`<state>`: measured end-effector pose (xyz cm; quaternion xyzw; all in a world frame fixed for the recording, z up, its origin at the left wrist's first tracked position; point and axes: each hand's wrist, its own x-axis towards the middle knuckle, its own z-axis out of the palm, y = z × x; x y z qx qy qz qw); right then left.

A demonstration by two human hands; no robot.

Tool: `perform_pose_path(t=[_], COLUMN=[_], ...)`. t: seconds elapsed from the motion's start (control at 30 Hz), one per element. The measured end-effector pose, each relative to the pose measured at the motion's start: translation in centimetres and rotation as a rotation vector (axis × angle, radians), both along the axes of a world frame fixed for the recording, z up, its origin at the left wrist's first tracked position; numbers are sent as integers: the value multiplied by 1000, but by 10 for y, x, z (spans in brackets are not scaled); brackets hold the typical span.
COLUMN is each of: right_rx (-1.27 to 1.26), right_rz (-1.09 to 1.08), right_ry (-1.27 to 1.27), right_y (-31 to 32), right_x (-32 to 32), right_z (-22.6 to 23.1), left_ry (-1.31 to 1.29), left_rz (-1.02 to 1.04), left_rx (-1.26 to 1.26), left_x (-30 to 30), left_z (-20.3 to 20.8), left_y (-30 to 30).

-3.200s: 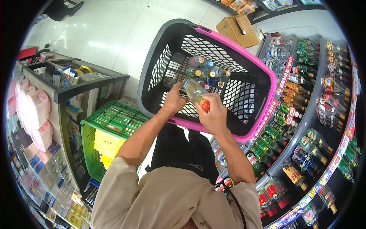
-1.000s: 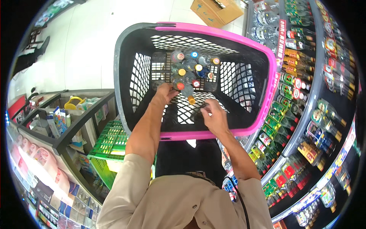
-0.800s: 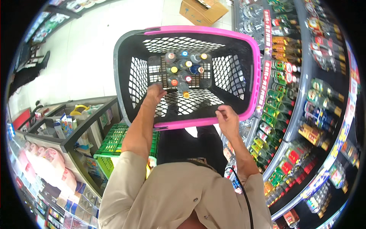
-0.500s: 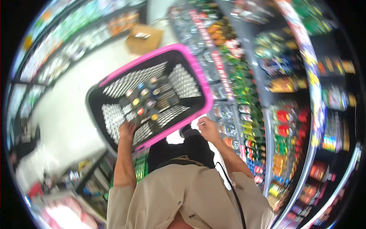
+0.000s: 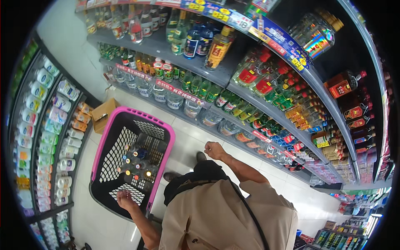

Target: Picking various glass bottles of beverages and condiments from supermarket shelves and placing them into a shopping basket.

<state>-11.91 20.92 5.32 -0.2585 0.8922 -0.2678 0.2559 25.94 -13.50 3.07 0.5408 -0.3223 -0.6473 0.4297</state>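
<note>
A large black shopping basket (image 5: pixel 109 168) with a pink rim stands on the floor to my left. Inside it, several bottles (image 5: pixel 135 160) stand upright, their coloured caps facing up. Over the basket's near end is my left hand (image 5: pixel 126 201), holding nothing, its fingers bent but a little apart. My right hand (image 5: pixel 213 150) hangs in the air above the floor, between the basket and the bottle shelves. Its fingers are curled in, and nothing shows in them.
Long shelves of bottles (image 5: pixel 250 75) curve from ahead round to my right. Their lowest level holds big clear jugs (image 5: pixel 174 101). At far left a shelf rack (image 5: pixel 46 137) carries pale plastic bottles. A cardboard box (image 5: pixel 104 114) sits beyond the basket. My shoes (image 5: pixel 201 156) are beside it.
The view has turned right, so the bottle shelves now spread across the top and the basket lies further left. My left hand has shifted to the basket's near end. Blur has lessened.
</note>
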Motion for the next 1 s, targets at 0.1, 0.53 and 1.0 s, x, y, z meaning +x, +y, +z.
perform_pose_path(t=[0.1,0.53,1.0], right_rx=[-4,276,241], right_rz=[-58,-19,-141], right_ry=[-19,-68,-313], right_y=[28,153,192], right_x=[-22,-77,-74], right_z=[-13,-51,-73], left_ry=[-83,89,113], left_rz=[58,-563,-962], left_rx=[-142,-390,-126], left_x=[-54,-251,-294], left_z=[44,92,102], left_y=[18,163,223])
